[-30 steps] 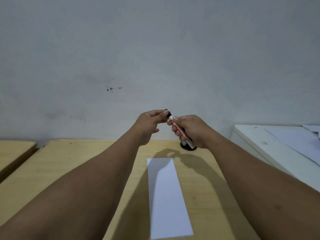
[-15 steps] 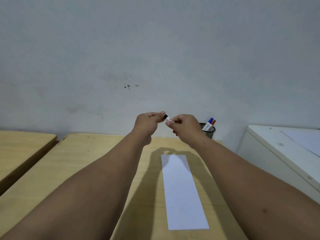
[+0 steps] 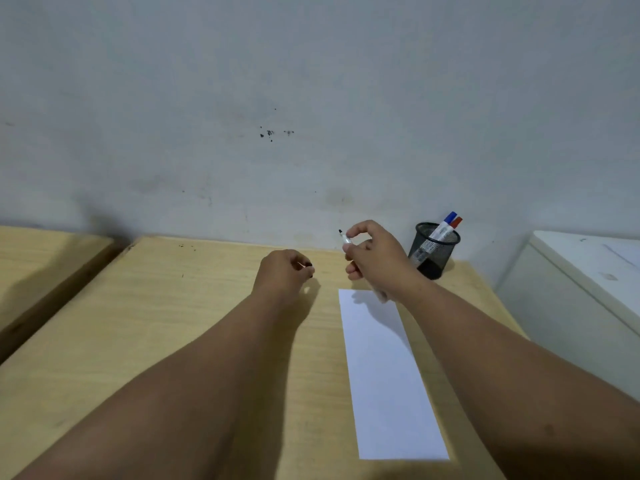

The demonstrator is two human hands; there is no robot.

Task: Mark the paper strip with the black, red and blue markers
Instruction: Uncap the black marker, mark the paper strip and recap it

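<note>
The right hand (image 3: 375, 259) holds the black marker (image 3: 346, 240) above the far end of the paper strip (image 3: 388, 372), its grip closed around the barrel with the bare dark tip pointing up and to the left, past the thumb and forefinger. Most of the barrel is hidden inside the fist, and its lower end shows only as a blur below the hand, over the far edge of the strip. The left hand (image 3: 284, 271) sits to the left, apart from the right hand and low over the wooden surface (image 3: 173, 323), its grip pinched narrow on a small dark piece at the fingertips, which looks like the cap (image 3: 309, 265), though it is too small to tell for certain. The paper strip lies flat on the surface to the right of centre, long side running from near to far, and shows no marks. At the far right corner of the surface stands a black mesh cup (image 3: 433, 251) against the wall (image 3: 311, 98), holding the blue marker (image 3: 445, 225) and the red marker (image 3: 455, 223), both leaning to the right with their caps up. A white cabinet (image 3: 571, 289) stands just beside the surface on the right.
</note>
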